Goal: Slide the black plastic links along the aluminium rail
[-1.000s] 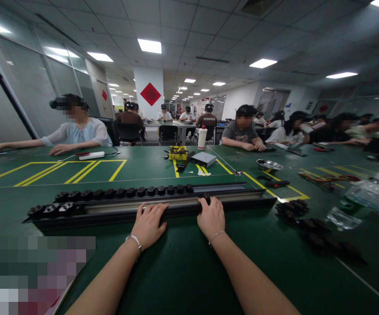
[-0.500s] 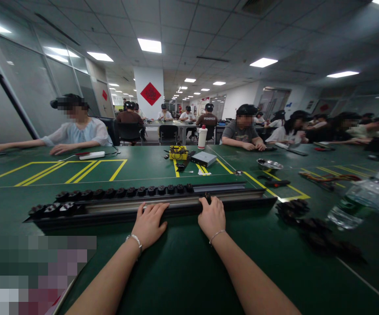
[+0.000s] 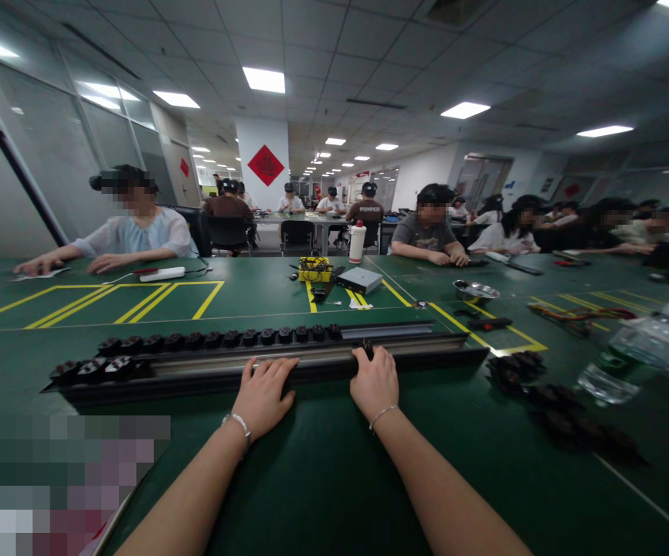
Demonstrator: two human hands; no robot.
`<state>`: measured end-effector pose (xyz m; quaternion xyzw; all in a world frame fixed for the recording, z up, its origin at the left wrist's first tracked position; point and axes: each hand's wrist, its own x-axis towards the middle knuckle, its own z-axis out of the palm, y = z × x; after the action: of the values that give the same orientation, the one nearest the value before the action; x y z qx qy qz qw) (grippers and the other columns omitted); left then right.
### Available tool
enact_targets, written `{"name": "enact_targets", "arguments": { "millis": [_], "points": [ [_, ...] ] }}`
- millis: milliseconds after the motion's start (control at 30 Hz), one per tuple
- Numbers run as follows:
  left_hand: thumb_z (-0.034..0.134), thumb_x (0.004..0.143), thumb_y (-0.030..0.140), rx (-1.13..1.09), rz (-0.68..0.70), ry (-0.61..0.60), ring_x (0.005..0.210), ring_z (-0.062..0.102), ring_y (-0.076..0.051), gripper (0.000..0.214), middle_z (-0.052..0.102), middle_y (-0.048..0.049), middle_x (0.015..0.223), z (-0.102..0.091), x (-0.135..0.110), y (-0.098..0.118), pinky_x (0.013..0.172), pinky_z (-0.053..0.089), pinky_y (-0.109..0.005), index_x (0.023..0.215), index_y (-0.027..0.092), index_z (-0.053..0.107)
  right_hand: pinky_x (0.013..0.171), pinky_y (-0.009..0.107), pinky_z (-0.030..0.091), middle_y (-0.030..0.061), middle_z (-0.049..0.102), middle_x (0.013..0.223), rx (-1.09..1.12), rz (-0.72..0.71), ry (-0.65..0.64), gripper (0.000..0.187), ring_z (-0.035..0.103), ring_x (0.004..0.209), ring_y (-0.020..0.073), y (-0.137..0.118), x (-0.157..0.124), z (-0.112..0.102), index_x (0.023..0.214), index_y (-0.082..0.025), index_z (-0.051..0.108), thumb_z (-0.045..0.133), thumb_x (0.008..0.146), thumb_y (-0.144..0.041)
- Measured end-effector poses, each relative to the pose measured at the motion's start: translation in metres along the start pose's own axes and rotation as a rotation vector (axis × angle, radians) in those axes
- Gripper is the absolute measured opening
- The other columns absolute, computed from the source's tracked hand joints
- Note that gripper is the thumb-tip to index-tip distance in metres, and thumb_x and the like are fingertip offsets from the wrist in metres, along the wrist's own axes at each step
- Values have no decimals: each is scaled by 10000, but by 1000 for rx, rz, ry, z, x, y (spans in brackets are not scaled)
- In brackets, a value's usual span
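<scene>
Black rail (image 3: 195,371) lies crosswise on the green table (image 3: 323,479) in the head view, directly under both hands. The left hand (image 3: 263,395) rests flat on its near edge, fingers spread and clasping nothing. Just to its right, the right hand (image 3: 375,382) curls its fingertips around a small black piece (image 3: 368,349) sitting in the rail's channel. Beyond and to the left of the left hand, a row of black pieces (image 3: 219,338) lines the rail's far side. Well to the right of the right hand lies a loose heap of black parts (image 3: 548,401), with a water bottle (image 3: 606,378) beside it
</scene>
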<state>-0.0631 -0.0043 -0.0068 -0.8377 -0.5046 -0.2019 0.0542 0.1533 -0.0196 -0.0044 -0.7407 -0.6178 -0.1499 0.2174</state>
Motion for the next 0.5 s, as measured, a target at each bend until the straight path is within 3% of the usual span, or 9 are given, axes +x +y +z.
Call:
{"name": "enact_targets", "arguments": {
  "millis": [500],
  "points": [
    [478,749,310,16,8,16,1107,470,-209,476,569,5,1197,0,0,0,1045,124,-469,1222,307,427,961,350,232,114,466,1046,-7,-1,26,396,405,1068,244,2,0,2,1061,-254,573,472,710,-99]
  ]
}}
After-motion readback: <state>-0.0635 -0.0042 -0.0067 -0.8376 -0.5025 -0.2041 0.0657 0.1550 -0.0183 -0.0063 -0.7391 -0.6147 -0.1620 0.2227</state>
